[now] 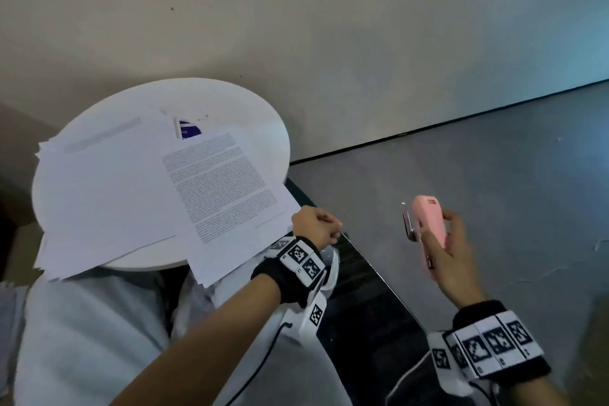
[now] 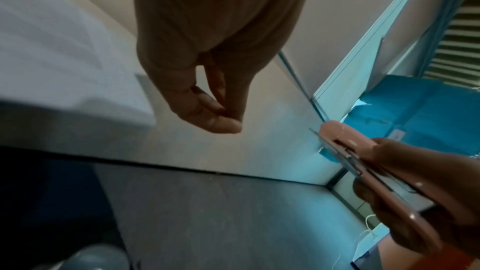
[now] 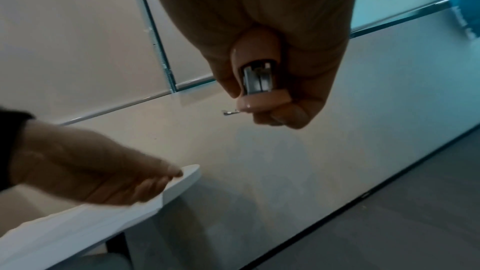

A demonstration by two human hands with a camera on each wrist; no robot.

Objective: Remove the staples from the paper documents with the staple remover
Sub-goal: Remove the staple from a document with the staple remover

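My right hand [image 1: 440, 228] grips a pink staple remover [image 1: 427, 219] in the air to the right of the table, over the grey floor; its metal blade faces left. The tool also shows in the left wrist view [image 2: 363, 163] and, end-on, in the right wrist view [image 3: 259, 83]. A printed document [image 1: 217, 184] lies on a spread of white sheets [image 1: 105, 194] on the round white table [image 1: 263, 128]. My left hand [image 1: 331, 228] hovers at the document's lower right corner, thumb pressed against curled fingers [image 2: 223, 122]. Nothing shows between them.
A blue-and-white item [image 1: 188, 132] pokes out from under the papers near the table's far side. Small dark specks lie beside it. A dark glossy panel [image 1: 362, 290] runs beside my lap. Grey floor [image 1: 494, 158] and a pale wall lie beyond.
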